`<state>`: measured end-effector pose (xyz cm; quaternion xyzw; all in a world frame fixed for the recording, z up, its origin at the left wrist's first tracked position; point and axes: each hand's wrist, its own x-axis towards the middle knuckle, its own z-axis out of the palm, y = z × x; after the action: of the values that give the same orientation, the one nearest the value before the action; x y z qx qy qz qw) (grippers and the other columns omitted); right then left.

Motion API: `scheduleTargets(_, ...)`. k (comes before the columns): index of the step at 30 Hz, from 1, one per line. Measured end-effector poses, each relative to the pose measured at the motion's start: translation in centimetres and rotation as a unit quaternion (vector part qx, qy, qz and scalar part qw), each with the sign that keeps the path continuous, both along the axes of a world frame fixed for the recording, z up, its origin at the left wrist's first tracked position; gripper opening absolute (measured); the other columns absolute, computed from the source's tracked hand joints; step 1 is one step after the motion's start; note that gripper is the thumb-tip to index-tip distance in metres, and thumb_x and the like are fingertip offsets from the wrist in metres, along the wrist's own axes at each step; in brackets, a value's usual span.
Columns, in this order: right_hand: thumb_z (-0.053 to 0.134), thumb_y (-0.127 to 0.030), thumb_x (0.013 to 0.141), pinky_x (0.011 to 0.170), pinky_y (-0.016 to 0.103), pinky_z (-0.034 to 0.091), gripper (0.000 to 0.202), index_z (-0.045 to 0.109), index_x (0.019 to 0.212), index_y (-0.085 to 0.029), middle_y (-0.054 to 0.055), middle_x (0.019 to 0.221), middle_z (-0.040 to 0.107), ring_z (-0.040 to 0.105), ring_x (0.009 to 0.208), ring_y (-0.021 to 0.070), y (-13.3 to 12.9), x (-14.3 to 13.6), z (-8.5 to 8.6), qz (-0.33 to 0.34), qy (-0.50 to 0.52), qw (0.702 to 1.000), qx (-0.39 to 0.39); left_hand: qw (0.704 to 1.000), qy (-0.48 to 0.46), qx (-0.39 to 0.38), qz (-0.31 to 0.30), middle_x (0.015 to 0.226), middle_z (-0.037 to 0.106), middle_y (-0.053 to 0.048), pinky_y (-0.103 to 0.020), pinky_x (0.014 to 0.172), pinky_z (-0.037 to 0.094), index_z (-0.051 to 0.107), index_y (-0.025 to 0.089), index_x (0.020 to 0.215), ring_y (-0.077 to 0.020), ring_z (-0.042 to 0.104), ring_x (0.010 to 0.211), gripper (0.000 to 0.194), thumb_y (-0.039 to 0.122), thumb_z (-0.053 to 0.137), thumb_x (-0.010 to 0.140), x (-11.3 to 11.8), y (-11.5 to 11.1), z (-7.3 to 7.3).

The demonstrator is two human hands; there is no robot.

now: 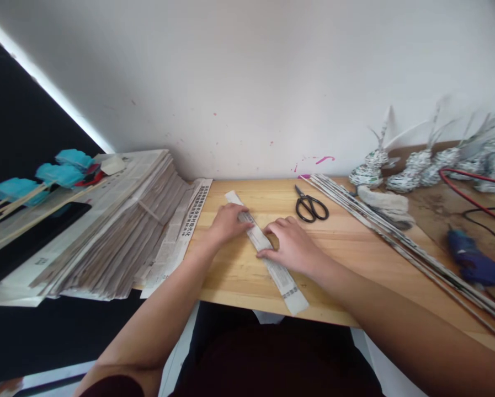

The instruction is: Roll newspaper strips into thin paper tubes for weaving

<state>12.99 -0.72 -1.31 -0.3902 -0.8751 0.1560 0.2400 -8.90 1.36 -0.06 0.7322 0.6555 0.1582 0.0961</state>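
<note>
A long, flat strip of folded newspaper [278, 271] lies slantwise across the wooden table, its near end by the front edge. My left hand [229, 221] holds the strip near its far end, thumb and fingers closed on it. Lower down, the thumb and fingers of my right hand [291, 242] grip the same strip around its middle. Parts of the strip are hidden beneath my fingers. Just beyond my right hand rests a pair of black-handled scissors [312, 209], pointing away from me.
A tall stack of newspaper [118, 231] stands at left, bearing a black phone [36, 237] and sticks with blue tops [63, 175]. Thin rolled-paper rods [379, 223] run along the right. Beyond them are woven paper pieces [369, 168], a white cloth [383, 201] and a blue glue gun [474, 259].
</note>
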Motion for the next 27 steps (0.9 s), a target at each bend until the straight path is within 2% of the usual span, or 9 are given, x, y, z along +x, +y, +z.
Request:
scheduleTargets(4, 0.072, -0.048, 0.077, 0.08, 0.042, 0.043, 0.037, 0.063, 0.092, -0.016, 0.013, 0.092, 0.065, 0.053, 0.09, 0.0295, 0.2, 0.1, -0.3, -0.074, -0.038, 0.996, 0.042, 0.986, -0.145, -0.03, -0.074, 0.119, 0.069, -0.01, -0.035, 0.098, 0.046, 0.069, 0.018, 0.115, -0.025, 0.063, 0.11, 0.043, 0.038, 0.07, 0.077, 2.4, 0.7, -0.1)
scheduleTargets(8, 0.068, -0.036, 0.079, 0.076, 0.038, 0.042, 0.018, 0.063, 0.081, -0.019, 0.01, 0.083, 0.065, 0.054, 0.084, 0.0266, 0.9, 0.4, -0.2, -0.084, -0.034, 0.996, 0.022, 0.968, -0.245, -0.039, -0.034, 0.108, 0.072, -0.01, -0.033, 0.087, 0.05, 0.069, 0.015, 0.111, -0.0222, 0.066, 0.095, 0.039, 0.033, 0.071, 0.075, 3.4, 2.6, 0.0)
scheduleTargets(12, 0.062, -0.029, 0.082, 0.065, 0.032, 0.041, 0.01, 0.062, 0.078, -0.019, 0.005, 0.074, 0.066, 0.057, 0.07, 0.0194, 1.6, 0.4, 0.1, -0.086, 0.074, 0.989, -0.093, 0.913, -0.403, 0.002, 0.065, 0.075, 0.068, -0.004, -0.026, 0.062, 0.05, 0.066, 0.015, 0.087, -0.0147, 0.063, 0.065, 0.022, 0.036, 0.067, 0.079, 3.7, 3.5, 0.0)
scheduleTargets(14, 0.061, -0.03, 0.082, 0.06, 0.03, 0.042, 0.011, 0.063, 0.084, -0.019, 0.004, 0.075, 0.068, 0.059, 0.066, 0.0176, 2.1, 0.6, 0.2, -0.101, 0.157, 0.968, -0.168, 0.882, -0.461, 0.004, 0.093, 0.055, 0.057, 0.0, -0.022, 0.048, 0.043, 0.06, 0.016, 0.072, -0.0112, 0.054, 0.048, 0.034, 0.049, 0.063, 0.081, 3.7, 3.1, 0.1)
scheduleTargets(16, 0.06, -0.031, 0.082, 0.059, 0.029, 0.042, 0.014, 0.063, 0.085, -0.018, 0.003, 0.075, 0.068, 0.06, 0.065, 0.0171, 2.4, 0.8, 0.4, -0.104, 0.209, 0.949, -0.214, 0.865, -0.491, -0.069, 0.08, 0.05, 0.054, -0.001, -0.022, 0.041, 0.038, 0.056, 0.016, 0.062, -0.0106, 0.05, 0.042, 0.051, 0.063, 0.057, 0.081, 3.6, 2.6, 0.0)
scheduleTargets(18, 0.059, -0.033, 0.083, 0.057, 0.028, 0.041, 0.016, 0.063, 0.08, -0.018, 0.003, 0.072, 0.067, 0.059, 0.064, 0.0166, 2.6, 1.0, 0.5, -0.092, 0.209, 0.949, -0.219, 0.837, -0.513, -0.183, 0.045, 0.056, 0.061, -0.006, -0.023, 0.042, 0.041, 0.06, 0.013, 0.063, -0.0128, 0.056, 0.045, 0.062, 0.073, 0.051, 0.079, 3.4, 2.1, -0.1)
scheduleTargets(20, 0.058, -0.034, 0.083, 0.055, 0.027, 0.037, 0.021, 0.06, 0.07, -0.018, 0.002, 0.065, 0.063, 0.055, 0.06, 0.0151, 2.5, 1.0, 0.7, -0.086, 0.176, 0.959, -0.206, 0.8, -0.546, -0.248, 0.015, 0.067, 0.067, -0.01, -0.024, 0.048, 0.047, 0.066, 0.011, 0.075, -0.0148, 0.062, 0.053, 0.065, 0.075, 0.052, 0.077, 3.3, 2.0, -0.3)
scheduleTargets(24, 0.065, -0.035, 0.079, 0.051, 0.027, 0.028, 0.033, 0.048, 0.056, -0.019, -0.002, 0.053, 0.053, 0.045, 0.052, 0.0115, 1.7, 0.7, 1.0, -0.095, 0.091, 0.979, -0.156, 0.748, -0.607, -0.266, -0.038, 0.083, 0.07, -0.007, -0.027, 0.063, 0.054, 0.068, 0.014, 0.099, -0.0144, 0.066, 0.068, 0.053, 0.058, 0.074, 0.071, 3.8, 1.9, -0.6)
scheduleTargets(27, 0.071, -0.036, 0.076, 0.052, 0.027, 0.026, 0.037, 0.045, 0.056, -0.019, -0.003, 0.053, 0.051, 0.042, 0.051, 0.0107, 1.3, 0.7, 1.1, -0.075, 0.051, 0.989, -0.121, 0.734, -0.634, -0.24, -0.03, 0.082, 0.07, -0.003, -0.024, 0.065, 0.052, 0.068, 0.014, 0.099, -0.0124, 0.065, 0.069, 0.051, 0.033, 0.09, 0.056, 4.3, 1.9, -0.8)
